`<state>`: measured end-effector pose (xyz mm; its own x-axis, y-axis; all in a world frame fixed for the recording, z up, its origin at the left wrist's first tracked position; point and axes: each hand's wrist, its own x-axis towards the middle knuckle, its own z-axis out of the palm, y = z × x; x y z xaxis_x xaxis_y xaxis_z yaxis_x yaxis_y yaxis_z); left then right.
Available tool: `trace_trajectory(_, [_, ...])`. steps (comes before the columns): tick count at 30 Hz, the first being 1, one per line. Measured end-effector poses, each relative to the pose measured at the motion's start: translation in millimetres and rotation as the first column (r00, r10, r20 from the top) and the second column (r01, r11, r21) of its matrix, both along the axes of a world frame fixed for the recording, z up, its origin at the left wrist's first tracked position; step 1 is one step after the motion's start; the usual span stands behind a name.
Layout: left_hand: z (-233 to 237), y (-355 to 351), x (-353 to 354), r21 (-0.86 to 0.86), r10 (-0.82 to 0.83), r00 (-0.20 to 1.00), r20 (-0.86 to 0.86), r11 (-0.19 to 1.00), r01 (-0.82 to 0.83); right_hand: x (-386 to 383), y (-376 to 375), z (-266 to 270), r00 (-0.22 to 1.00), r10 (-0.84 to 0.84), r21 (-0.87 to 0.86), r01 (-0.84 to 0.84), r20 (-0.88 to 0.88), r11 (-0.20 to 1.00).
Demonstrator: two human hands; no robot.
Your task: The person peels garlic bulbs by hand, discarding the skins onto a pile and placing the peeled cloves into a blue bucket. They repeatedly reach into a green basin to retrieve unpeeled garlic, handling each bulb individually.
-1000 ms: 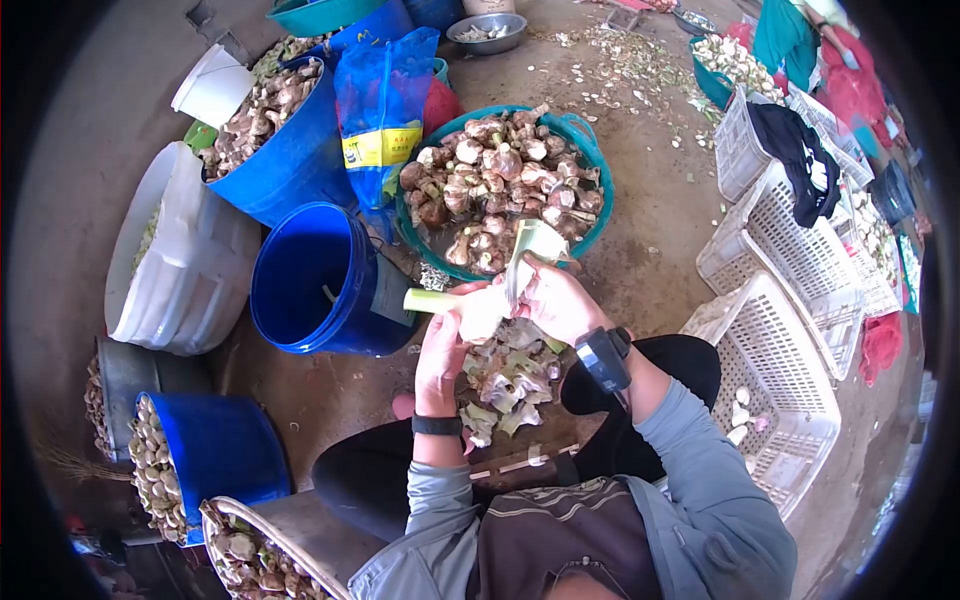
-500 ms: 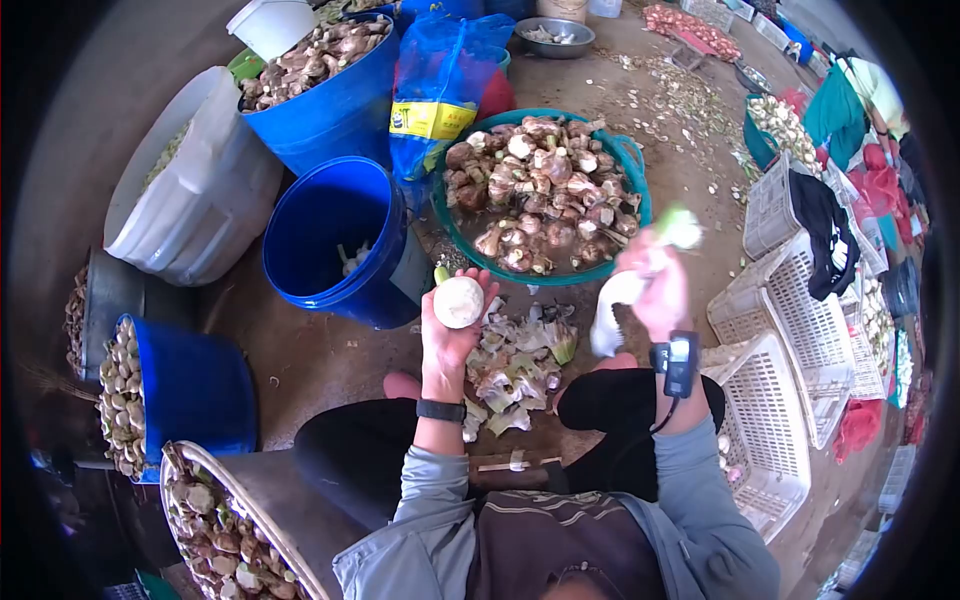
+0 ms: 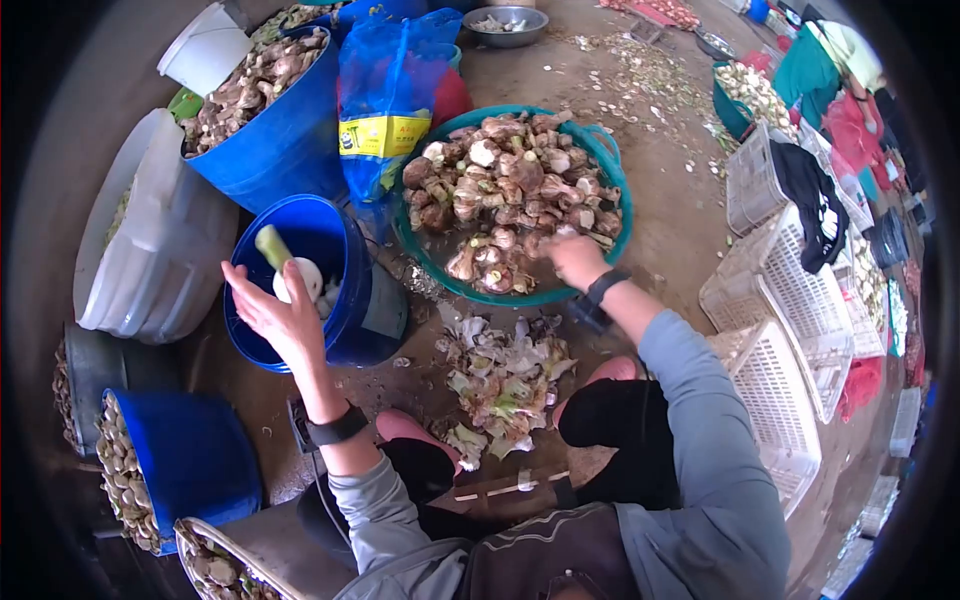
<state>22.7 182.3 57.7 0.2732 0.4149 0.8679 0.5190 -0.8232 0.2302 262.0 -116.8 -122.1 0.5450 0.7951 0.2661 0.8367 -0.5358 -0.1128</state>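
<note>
Over the tall blue bucket (image 3: 377,250) my left hand (image 3: 285,325) is open with its fingers stretched out. A peeled white garlic bulb (image 3: 297,278) with a thick green stem shows just past the fingers, overlapping the bucket's mouth. More white bulbs lie inside the bucket. My right hand (image 3: 580,262) reaches into the teal basin (image 3: 626,200) at its near right side, fingertips blurred among unpeeled garlic bulbs (image 3: 525,172). Whether it grips one, I cannot tell. Garlic peelings (image 3: 505,375) lie heaped on the floor between my feet.
Bigger blue barrel (image 3: 265,150) of garlic stands at the back left, beside a blue mesh bag (image 3: 395,80). White plastic crates (image 3: 770,400) line the right side. A metal bowl (image 3: 505,25) sits behind the basin. Another person (image 3: 850,60) is at the far right.
My left hand has moved left with the peeled bulb, from above the peelings to the bucket, and its fingers have opened. My right hand has left the stripped peel and gone into the basin.
</note>
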Motion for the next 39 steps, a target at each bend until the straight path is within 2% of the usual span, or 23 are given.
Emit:
trace_trajectory(2, [6, -20, 11, -0.235, -0.179, 0.982, 0.065, 0.953, 0.190, 28, -17, -46, 0.992, -0.119, -0.217, 0.123, 0.032, 0.968])
trace_trajectory(3, [5, -34, 17, -0.465, -0.438, 0.891, 0.117, 0.769, 0.439, 31, -24, -71, 0.984, -0.161, -0.200, 0.142, -0.078, 0.969])
trace_trajectory(6, [-52, -83, 30, -0.539, -0.550, 0.835, 0.014, 0.699, 0.470, 30, -27, -74, 0.955, -0.051, -0.224, -0.017, -0.293, 0.974])
trace_trajectory(8, [-92, -102, 36, -0.645, -0.615, 0.788, 0.033, 0.589, 0.487, 49, -16, -62, 0.835, 0.126, 0.042, -0.123, -0.536, 0.992])
trace_trajectory(9, [-99, -116, 40, -0.706, -0.655, 0.754, 0.047, 0.512, 0.489, 42, -6, -38, 0.790, 0.271, 0.252, -0.153, -0.550, 0.956])
trace_trajectory(10, [-102, -129, 46, -0.766, -0.714, 0.694, 0.093, 0.394, 0.509, 27, 3, -8, 0.699, 0.350, 0.345, -0.157, -0.623, 0.926])
trace_trajectory(12, [-103, -155, 55, -0.774, -0.756, 0.655, -0.004, 0.417, 0.477, -21, 19, 67, 0.147, 0.365, 0.379, 0.082, -0.919, 0.922])
trace_trajectory(14, [-95, -168, 60, -0.777, -0.727, 0.679, 0.102, 0.368, 0.510, -59, 23, 106, 0.030, 0.374, 0.368, 0.275, -0.927, 0.888])
trace_trajectory(16, [-74, -169, 47, -0.670, -0.692, 0.716, 0.093, 0.488, 0.559, -84, 17, 128, -0.017, 0.346, 0.312, 0.394, -0.938, 0.865])
trace_trajectory(18, [-59, -171, 29, -0.659, -0.712, 0.701, 0.051, 0.503, 0.559, -98, 9, 139, 0.007, 0.334, 0.313, 0.364, -0.943, 0.877])
trace_trajectory(20, [-48, -176, 12, -0.649, -0.710, 0.704, -0.001, 0.536, 0.540, -116, 5, 157, 0.373, 0.159, 0.249, 0.204, -0.914, 0.947])
trace_trajectory(21, [-44, -179, 6, -0.636, -0.706, 0.706, -0.058, 0.571, 0.519, -125, 3, 165, 0.280, 0.267, 0.328, 0.196, -0.922, 0.924])
trace_trajectory(22, [-42, -181, 0, -0.632, -0.711, 0.701, -0.051, 0.566, 0.529, -130, 0, 160, 0.291, 0.264, 0.329, 0.199, -0.919, 0.923])
trace_trajectory(24, [-41, -185, -10, -0.504, -0.674, 0.725, -0.142, 0.679, 0.533, -137, -5, 149, 0.465, 0.260, 0.355, 0.129, -0.846, 0.926])
trace_trajectory(26, [-39, -187, -20, -0.461, -0.677, 0.713, -0.182, 0.699, 0.546, -158, -5, 152, 0.708, 0.305, 0.532, 0.118, -0.637, 0.838])
trace_trajectory(28, [-36, -192, -28, -0.496, -0.695, 0.671, -0.259, 0.691, 0.525, -171, -12, 155, 0.814, 0.252, 0.529, 0.078, -0.523, 0.845])
trace_trajectory(29, [-36, -193, -31, -0.517, -0.718, 0.655, -0.234, 0.663, 0.542, -178, -13, 157, 0.764, 0.281, 0.569, 0.135, -0.581, 0.811])
trace_trajectory(32, [-32, -186, -36, -0.626, -0.855, 0.517, -0.037, 0.423, 0.655, -185, -24, 154, 0.635, 0.309, 0.563, 0.243, -0.708, 0.790])
trace_trajectory(33, [-32, -185, -35, -0.621, -0.887, 0.436, 0.150, 0.259, 0.740, -188, -23, 150, 0.502, 0.408, 0.611, 0.352, -0.763, 0.710])
trace_trajectory(34, [-28, -186, -40, -0.795, -0.745, 0.375, 0.552, -0.333, 0.507, -198, -21, 151, 0.189, 0.518, 0.511, 0.619, -0.834, 0.596])
trace_trajectory(36, [-40, -193, -38, -0.601, -0.487, 0.362, 0.795, -0.551, 0.579, -197, -17, 146, 0.015, 0.670, 0.512, 0.657, -0.742, 0.553])
trace_trajectory(37, [-47, -193, -37, -0.608, -0.496, 0.362, 0.789, -0.547, 0.576, -195, -18, 147, 0.015, 0.677, 0.517, 0.660, -0.736, 0.546])
trace_trajectory(39, [-52, -193, -34, -0.681, -0.654, 0.365, 0.662, -0.323, 0.657, -188, -20, 152, 0.027, 0.610, 0.519, 0.556, -0.792, 0.649])
